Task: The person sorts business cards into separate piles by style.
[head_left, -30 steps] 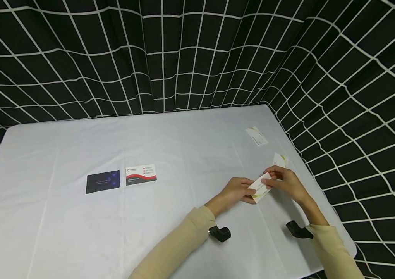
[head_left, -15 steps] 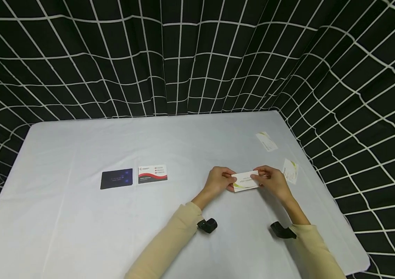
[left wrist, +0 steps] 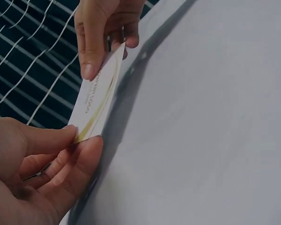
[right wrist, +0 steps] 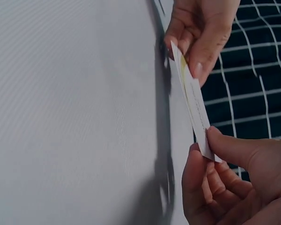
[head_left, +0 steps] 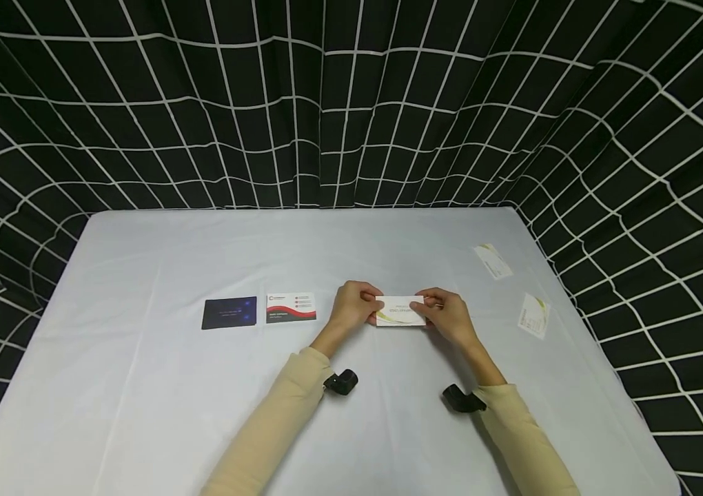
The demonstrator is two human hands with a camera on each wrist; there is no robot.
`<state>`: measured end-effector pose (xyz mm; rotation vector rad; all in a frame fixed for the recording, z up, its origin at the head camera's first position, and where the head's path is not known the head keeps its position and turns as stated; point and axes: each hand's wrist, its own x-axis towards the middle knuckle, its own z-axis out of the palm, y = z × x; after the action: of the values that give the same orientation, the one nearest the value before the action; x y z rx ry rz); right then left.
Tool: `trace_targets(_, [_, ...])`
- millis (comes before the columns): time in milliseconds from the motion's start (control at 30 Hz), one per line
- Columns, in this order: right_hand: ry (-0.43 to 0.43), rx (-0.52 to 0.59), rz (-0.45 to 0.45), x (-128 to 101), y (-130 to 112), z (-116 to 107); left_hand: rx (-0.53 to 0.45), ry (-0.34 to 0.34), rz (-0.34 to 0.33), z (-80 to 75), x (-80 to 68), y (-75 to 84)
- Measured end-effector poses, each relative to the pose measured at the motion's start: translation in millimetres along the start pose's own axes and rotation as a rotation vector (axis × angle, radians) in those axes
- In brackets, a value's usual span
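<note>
White card (head_left: 398, 311), long axis left-right, gold curve (left wrist: 88, 128) nearside, pinched between hands (head_left: 354, 303) (head_left: 449, 317)

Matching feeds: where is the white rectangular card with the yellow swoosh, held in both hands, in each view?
Head: white rectangular card with yellow swoosh, just right of and below centre.
Left wrist: the card, slanting, left of centre.
Right wrist: the card, right of centre, seen at a steep angle.
Shared landmark: left hand, at the card's left, lower and upper end respectively.
</note>
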<state>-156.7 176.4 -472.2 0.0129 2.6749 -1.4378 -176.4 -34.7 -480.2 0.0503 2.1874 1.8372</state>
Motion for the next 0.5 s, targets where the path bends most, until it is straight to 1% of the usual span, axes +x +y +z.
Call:
trace_targets(233, [-0.026, 0.041, -0.019, 14.6, -17.7, 27.4, 0.124, 0.086, 0.036, -30.0, 0.3, -0.9])
trace_targets(400, [-0.061, 0.051, -0.018, 20.9, -26.2, 42.3, 0.189, 0.125, 0.041, -46.0, -0.5, -5.0])
trace_targets(500, [-0.073, 0.051, -0.011, 23.3, -31.5, 49.5, 0.270, 0.160, 0.045, -54.4, -1.8, -5.7])
